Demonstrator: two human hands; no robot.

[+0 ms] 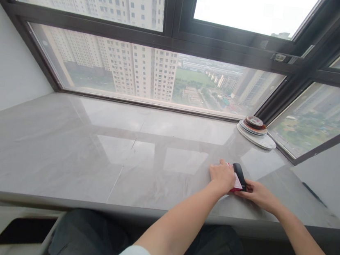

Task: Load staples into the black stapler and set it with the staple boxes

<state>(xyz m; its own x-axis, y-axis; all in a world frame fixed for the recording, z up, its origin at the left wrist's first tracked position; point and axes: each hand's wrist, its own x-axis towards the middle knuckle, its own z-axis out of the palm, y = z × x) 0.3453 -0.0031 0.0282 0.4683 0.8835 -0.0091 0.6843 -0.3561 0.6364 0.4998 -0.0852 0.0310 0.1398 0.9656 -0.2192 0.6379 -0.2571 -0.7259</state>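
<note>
A small red, white and black box [237,183] sits on the right part of the grey marble sill. One black panel of it, perhaps a flap, sticks up at the far side. My left hand [222,176] grips the box from the left and covers much of it. From the right, my right hand [259,194] closes its fingers on the box's near right edge. The undersides of both hands and the box's contents are hidden.
A stack of round plates or discs [254,131], white ones with a smaller brown-rimmed one on top, stands in the far right corner. Dark-framed windows [165,40] run along the back. The sill's front edge [111,205] passes over my knees. A dark flat rectangle [25,230] shows at lower left.
</note>
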